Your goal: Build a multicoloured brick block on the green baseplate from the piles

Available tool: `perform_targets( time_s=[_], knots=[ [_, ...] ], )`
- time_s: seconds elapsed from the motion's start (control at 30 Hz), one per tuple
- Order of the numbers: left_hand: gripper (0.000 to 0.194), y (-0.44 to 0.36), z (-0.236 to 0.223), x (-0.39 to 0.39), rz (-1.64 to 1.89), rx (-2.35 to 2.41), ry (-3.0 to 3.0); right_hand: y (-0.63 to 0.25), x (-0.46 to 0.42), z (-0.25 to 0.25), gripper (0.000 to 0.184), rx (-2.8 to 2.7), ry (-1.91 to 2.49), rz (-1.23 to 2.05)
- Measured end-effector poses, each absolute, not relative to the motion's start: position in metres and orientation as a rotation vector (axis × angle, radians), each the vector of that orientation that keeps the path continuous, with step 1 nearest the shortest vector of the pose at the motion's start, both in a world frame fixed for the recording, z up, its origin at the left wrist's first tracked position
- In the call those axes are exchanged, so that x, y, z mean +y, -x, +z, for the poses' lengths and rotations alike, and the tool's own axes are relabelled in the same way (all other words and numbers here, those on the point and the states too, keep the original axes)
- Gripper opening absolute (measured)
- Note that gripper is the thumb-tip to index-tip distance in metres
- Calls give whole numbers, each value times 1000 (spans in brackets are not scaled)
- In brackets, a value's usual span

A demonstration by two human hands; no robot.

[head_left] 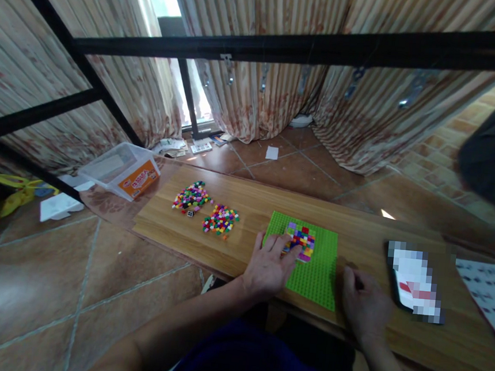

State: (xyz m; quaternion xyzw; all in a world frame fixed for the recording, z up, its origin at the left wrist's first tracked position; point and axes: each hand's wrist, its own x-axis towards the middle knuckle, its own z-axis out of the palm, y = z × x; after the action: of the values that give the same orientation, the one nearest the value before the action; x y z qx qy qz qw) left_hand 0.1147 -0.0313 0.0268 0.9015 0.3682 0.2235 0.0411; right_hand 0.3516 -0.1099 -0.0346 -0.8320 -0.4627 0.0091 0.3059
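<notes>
A green studded baseplate point(320, 273) lies on the wooden table in front of me. Near its upper middle sits a patch of small multicoloured bricks point(306, 241), packed close together. My left hand point(269, 265) rests over the left part of the plate, fingers stretched out and thumb tip touching the patch; it covers some of the bricks. Just beyond the plate's right edge, my right hand point(365, 302) lies loosely curled on the table, with nothing visible in it.
Two heaps of loose bricks, one farther point(192, 197) and one nearer point(222, 219), lie left on the table point(246, 197). A clear plastic box point(114, 165) with an orange label stands at the left end. To the right are a phone point(415, 281) and a printed sheet point(489, 293).
</notes>
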Motion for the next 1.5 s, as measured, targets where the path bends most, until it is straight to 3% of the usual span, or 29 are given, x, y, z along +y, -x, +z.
perform_targets(
  time_s=[0.8, 1.07, 1.2, 1.5],
  knots=[
    [33, -122, 25, -25, 622, 1120, -2991, -350, -109, -37, 59, -1206, 2191, -5],
    [37, -121, 33, -30, 627, 1167, -2822, -351, -110, -36, 59, -1228, 2182, -22],
    [42, -102, 36, -30, 750, 1215, -2638, -351, -110, -36, 58, -1234, 2192, -6],
    [27, -10, -1, -15, 975, 1674, -2293, -360, -113, -43, 55, -1239, 2261, -19]
  ],
)
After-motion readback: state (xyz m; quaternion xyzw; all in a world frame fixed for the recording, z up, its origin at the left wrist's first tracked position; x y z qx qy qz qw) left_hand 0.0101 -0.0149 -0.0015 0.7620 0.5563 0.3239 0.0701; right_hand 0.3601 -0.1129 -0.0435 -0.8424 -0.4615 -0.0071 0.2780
